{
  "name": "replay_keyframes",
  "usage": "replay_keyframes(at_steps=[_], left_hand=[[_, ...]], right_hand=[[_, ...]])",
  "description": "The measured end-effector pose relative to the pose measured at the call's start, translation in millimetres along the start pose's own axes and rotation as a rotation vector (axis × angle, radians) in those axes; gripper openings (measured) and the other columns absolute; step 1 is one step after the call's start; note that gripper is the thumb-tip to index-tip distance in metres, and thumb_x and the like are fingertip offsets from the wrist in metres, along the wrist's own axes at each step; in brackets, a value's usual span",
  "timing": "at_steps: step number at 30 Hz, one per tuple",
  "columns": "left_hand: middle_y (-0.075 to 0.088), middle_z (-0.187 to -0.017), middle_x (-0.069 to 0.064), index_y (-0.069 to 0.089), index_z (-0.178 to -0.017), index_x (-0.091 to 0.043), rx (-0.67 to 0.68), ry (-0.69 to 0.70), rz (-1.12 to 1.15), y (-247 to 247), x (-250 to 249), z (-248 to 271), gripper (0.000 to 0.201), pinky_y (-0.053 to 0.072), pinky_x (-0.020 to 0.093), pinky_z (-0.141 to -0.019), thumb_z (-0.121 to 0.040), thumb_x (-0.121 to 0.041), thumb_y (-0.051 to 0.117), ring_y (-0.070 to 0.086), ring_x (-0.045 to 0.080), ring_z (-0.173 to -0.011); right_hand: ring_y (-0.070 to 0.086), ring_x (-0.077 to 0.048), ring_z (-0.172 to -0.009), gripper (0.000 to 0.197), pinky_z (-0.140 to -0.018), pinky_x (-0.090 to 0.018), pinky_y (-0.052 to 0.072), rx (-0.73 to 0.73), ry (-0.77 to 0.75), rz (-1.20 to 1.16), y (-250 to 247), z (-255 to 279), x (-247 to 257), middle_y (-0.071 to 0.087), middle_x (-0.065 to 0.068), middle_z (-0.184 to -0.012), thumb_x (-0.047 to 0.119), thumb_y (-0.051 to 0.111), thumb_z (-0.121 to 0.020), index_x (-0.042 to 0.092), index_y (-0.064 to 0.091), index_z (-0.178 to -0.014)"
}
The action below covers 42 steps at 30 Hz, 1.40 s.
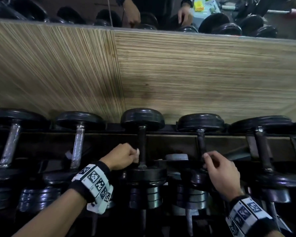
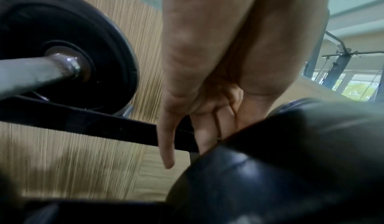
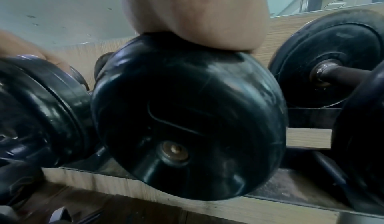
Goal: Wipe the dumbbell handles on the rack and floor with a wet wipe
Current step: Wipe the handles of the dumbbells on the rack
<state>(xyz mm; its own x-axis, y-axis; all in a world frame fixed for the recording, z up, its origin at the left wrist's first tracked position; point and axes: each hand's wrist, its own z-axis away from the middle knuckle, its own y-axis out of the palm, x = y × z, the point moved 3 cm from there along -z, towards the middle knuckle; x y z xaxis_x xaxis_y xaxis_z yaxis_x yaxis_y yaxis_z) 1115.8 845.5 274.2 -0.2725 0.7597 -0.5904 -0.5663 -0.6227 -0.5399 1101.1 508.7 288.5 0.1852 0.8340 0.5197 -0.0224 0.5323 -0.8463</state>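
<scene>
Black dumbbells lie in a row on the rack (image 1: 174, 142). My left hand (image 1: 135, 156) is curled against the left side of the dark handle (image 1: 141, 141) of the middle dumbbell. A small pale piece at its fingertips looks like the wet wipe (image 1: 137, 155). In the left wrist view that hand (image 2: 199, 96) points down, its fingers (image 2: 166, 145) partly hidden behind a dumbbell head. My right hand (image 1: 208, 161) grips the low end of the neighbouring dumbbell's handle (image 1: 201, 142), thumb across it. The right wrist view shows only my palm (image 3: 197, 14) above that dumbbell's head (image 3: 187, 112).
Two silver-handled dumbbells (image 1: 78, 146) lie to the left and another dark one (image 1: 261, 146) to the right. A lower tier of dumbbells (image 1: 149, 194) sits under my wrists. A wooden panel (image 1: 195, 74) backs the rack, with a mirror (image 1: 161, 11) above.
</scene>
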Motion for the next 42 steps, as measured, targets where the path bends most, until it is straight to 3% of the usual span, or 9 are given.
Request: replay_keyframes(at_steps=[5, 10, 16, 21, 29, 33, 35, 38, 42], left_hand=[[0.063, -0.058, -0.021, 0.067, -0.057, -0.026, -0.037, -0.025, 0.142, -3, 10, -14, 0.040, 0.041, 0.016, -0.070, -0.096, -0.022, 0.063, 0.055, -0.008, -0.061], [0.075, -0.099, 0.001, 0.077, -0.099, -0.016, -0.293, 0.059, 0.340, -28, 3, -40, 0.017, 0.045, 0.030, -0.096, -0.098, -0.021, 0.061, 0.066, 0.014, -0.098], [0.077, -0.097, 0.004, 0.079, -0.077, -0.019, 0.046, -0.068, 0.213, 21, 37, -24, 0.019, 0.048, 0.038, -0.104, -0.092, -0.020, 0.068, 0.069, 0.021, -0.106], [0.076, -0.100, 0.001, 0.078, -0.100, -0.012, -0.027, -0.005, 0.623, 8, 19, -26, 0.017, 0.048, 0.015, -0.092, -0.095, -0.006, 0.063, 0.068, 0.013, -0.100], [0.074, -0.109, 0.004, 0.074, -0.109, -0.007, -0.101, 0.033, 0.785, -10, 15, -38, 0.019, 0.044, 0.024, -0.102, -0.097, -0.008, 0.059, 0.066, 0.013, -0.106], [0.074, -0.105, -0.001, 0.076, -0.103, -0.001, 0.106, 0.055, 0.645, 24, 41, -16, 0.031, 0.045, 0.028, -0.103, -0.093, -0.028, 0.067, 0.065, 0.008, -0.101], [0.074, -0.112, -0.002, 0.075, -0.108, -0.001, 0.154, 0.032, 0.596, 28, 46, -11, 0.027, 0.044, 0.025, -0.104, -0.098, -0.022, 0.061, 0.066, 0.009, -0.110], [0.072, -0.117, 0.007, 0.070, -0.114, 0.006, 0.071, 0.039, 0.688, 14, 35, -25, 0.024, 0.046, 0.016, -0.098, -0.098, -0.006, 0.056, 0.065, 0.013, -0.114], [0.074, -0.109, 0.005, 0.072, -0.114, -0.004, -0.071, 0.052, 0.774, -20, 18, -47, 0.022, 0.047, 0.026, -0.100, -0.098, -0.011, 0.059, 0.068, 0.014, -0.106]], right_hand=[[0.065, -0.017, -0.072, 0.022, -0.069, -0.038, 0.051, 0.033, 0.041, 0.021, 0, 0, 1, 0.069, 0.010, -0.066, 0.048, 0.050, -0.098, 0.034, 0.062, -0.087], [0.065, -0.018, -0.072, 0.023, -0.068, -0.037, 0.051, 0.025, 0.055, 0.024, 0, 0, 2, 0.069, 0.010, -0.067, 0.047, 0.049, -0.098, 0.033, 0.064, -0.089], [0.065, -0.014, -0.069, 0.022, -0.067, -0.037, 0.052, 0.007, 0.087, 0.012, -1, 1, 5, 0.069, 0.010, -0.065, 0.042, 0.051, -0.098, 0.032, 0.064, -0.084], [0.065, -0.013, -0.068, 0.020, -0.068, -0.039, 0.054, 0.002, 0.103, -0.012, -2, 1, 4, 0.069, 0.010, -0.064, 0.039, 0.053, -0.096, 0.031, 0.064, -0.082], [0.064, -0.011, -0.067, 0.019, -0.065, -0.037, 0.053, -0.028, 0.099, -0.029, -3, 2, 4, 0.069, 0.011, -0.063, 0.031, 0.055, -0.097, 0.034, 0.064, -0.081], [0.064, -0.012, -0.068, 0.018, -0.065, -0.036, 0.051, -0.027, 0.105, -0.026, -2, 1, 5, 0.069, 0.010, -0.064, 0.031, 0.056, -0.096, 0.033, 0.065, -0.081], [0.064, -0.012, -0.069, 0.017, -0.063, -0.034, 0.049, -0.019, 0.111, -0.020, -2, 0, 5, 0.070, 0.009, -0.066, 0.030, 0.057, -0.096, 0.033, 0.065, -0.081], [0.064, -0.013, -0.070, 0.018, -0.064, -0.033, 0.047, -0.010, 0.119, -0.012, -2, 0, 6, 0.070, 0.009, -0.066, 0.029, 0.057, -0.096, 0.033, 0.064, -0.081], [0.065, -0.010, -0.068, 0.019, -0.062, -0.033, 0.048, -0.024, 0.109, -0.030, -4, 2, 8, 0.069, 0.011, -0.065, 0.029, 0.057, -0.096, 0.034, 0.064, -0.079]])
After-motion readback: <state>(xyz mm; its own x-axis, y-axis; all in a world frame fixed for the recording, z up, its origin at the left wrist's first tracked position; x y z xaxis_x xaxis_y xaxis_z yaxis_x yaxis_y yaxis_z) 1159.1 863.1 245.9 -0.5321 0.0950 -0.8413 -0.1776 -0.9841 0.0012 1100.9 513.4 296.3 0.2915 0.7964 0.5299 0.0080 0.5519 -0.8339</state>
